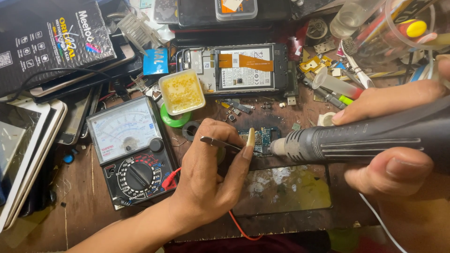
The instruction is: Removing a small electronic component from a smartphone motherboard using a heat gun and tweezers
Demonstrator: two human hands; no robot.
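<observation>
Left hand (211,178) comes in from the surface's near edge, fingers pinched on thin metal tweezers (222,143). Tweezer tips land on the small blue-green circuit board (261,139), which lies just beyond the fingertips, about mid-surface. Right hand (398,140) enters from the right edge, wrapped closed around the dark grey ribbed hot-air handle (370,138); thumb on top, fingers curled below. Its silver nozzle (281,146) points left and sits right at the board's right edge; can't tell if it's touching. So the board is between the two hands, tweezers on the left, nozzle on the right.

Board rests at the far edge of a black rectangular glass work plate (281,187) smeared with whitish and yellow residue, near the surface's near edge. Left of the left hand: black analog multimeter (133,154) with a white dial face and rotary knob, red lead running under the wrist. Beyond it, a square clear tub of yellow flux (181,91) on a green tape roll (174,119). Toward the far edge, an opened smartphone (243,68) with its battery and an orange flex cable showing. Wooden surface (84,220) is cluttered with parts.
</observation>
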